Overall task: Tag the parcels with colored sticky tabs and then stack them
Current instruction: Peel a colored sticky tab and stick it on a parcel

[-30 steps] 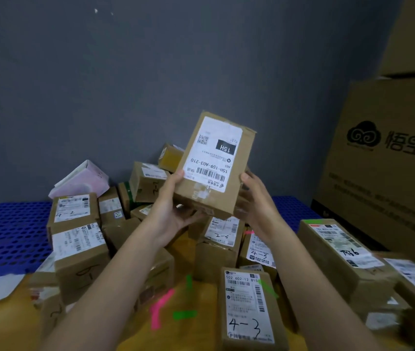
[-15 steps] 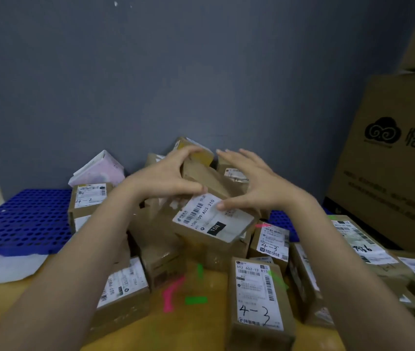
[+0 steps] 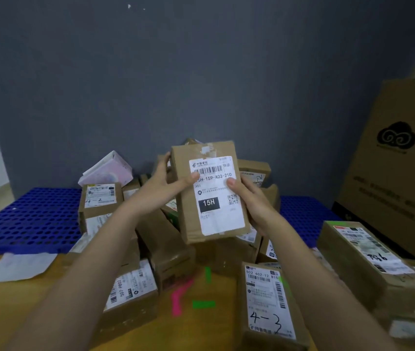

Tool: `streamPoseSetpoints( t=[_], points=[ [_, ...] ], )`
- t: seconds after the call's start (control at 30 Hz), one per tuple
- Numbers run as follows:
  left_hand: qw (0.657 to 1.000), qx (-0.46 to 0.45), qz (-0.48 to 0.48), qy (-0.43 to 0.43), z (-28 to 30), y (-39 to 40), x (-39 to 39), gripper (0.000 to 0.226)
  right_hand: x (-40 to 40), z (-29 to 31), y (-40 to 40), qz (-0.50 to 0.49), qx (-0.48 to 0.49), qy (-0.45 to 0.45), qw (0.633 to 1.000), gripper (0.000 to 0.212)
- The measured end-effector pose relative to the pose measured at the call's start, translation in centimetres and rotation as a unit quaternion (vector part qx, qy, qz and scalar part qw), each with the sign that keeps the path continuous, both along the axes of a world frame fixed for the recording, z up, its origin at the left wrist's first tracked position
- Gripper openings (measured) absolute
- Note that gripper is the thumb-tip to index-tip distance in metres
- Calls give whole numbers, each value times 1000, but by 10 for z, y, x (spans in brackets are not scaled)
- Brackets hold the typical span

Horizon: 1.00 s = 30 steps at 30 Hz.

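Left hand [image 3: 162, 184]: thumb pressed on the label face, fingers curled behind the left edge of the held parcel [image 3: 210, 191]. Right hand [image 3: 253, 201]: thumb on the label, fingers wrapped behind the right edge, hidden. Parcel raised upright above the pile, label toward camera. Label reads "15H", "...H-159-A03-210", "A03"; first character covered by the left thumb. One barcode, one QR code.

Sticky tabs on the wooden table [image 3: 4, 305] at 6 o'clock of the held parcel: one pink tab [image 3: 180, 296], two green tabs [image 3: 203, 304], all loose.

Parcels: "4-3" parcel [image 3: 269, 302] at 5 o'clock, printed "502 602-12 815". "4-2" parcel [image 3: 100, 198] at 9 o'clock. "507 P802" parcel [image 3: 131, 292] at 7 o'clock. Long parcel [image 3: 363, 252] at 4 o'clock; handwriting unclear. Pile behind the hands: count not determinable, mostly occluded.

Large carton [image 3: 398, 168] at 3 o'clock, cloud logo, text cut off by the frame. One blue perforated mat [image 3: 29, 219] at 9 o'clock.
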<state>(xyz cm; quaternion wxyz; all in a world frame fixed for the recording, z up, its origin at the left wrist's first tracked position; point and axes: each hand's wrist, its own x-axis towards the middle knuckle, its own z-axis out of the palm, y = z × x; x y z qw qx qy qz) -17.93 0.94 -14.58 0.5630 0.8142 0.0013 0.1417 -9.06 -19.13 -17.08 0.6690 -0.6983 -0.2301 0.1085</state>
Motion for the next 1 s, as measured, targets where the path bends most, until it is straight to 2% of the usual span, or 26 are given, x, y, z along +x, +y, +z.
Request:
streamPoseSetpoints(
  t=[0.1, 0.23, 0.3, 0.37, 0.4, 0.47, 0.5, 0.57, 0.67, 0.77, 0.87, 0.93, 1.0],
  points=[
    [999, -38, 2, -15, -13, 2, 5, 78, 3, -6, 6, 12, -12, 11, 1000, 68],
    [990, -128, 42, -42, -16, 7, 11, 55, 10, -11, 2, 17, -17, 26, 999, 50],
    [985, -147, 72, -51, -18, 13, 16, 53, 17, -15, -6, -36, -137, -61, 988, 42],
    [983, -147, 91, -54, -21, 19, 20, 51, 22, -23, -14, -44, -344, -158, 925, 62],
    [983, -146, 97, -52, -22, 21, 22, 51, 22, -28, -16, -38, -441, -162, 882, 77],
    [983, -142, 107, -43, -26, 21, 25, 52, 17, -35, -13, -37, -574, -95, 813, 94],
    [983, -143, 112, -39, -28, 20, 25, 52, 17, -41, -10, -40, -597, -53, 799, 97],
    [983, -142, 116, -31, -32, 16, 25, 52, 18, -50, -2, -61, -610, -23, 789, 99],
    [984, -134, 119, -22, -39, 16, 25, 58, 23, -63, 8, -98, -611, -47, 784, 106],
    [979, -148, 137, -24, -44, 21, 25, 60, 29, -58, 3, -120, -549, -61, 825, 103],
    [974, -163, 154, -35, -45, 28, 31, 47, 34, -35, -15, -172, -433, -86, 881, 93],
    [972, -168, 156, -40, -43, 28, 37, 45, 40, -18, -26, -208, -394, -138, 885, 87],
    [973, -171, 147, -41, -40, 23, 45, 52, 51, -2, -26, -246, -384, -203, 866, 81]
  ],
)
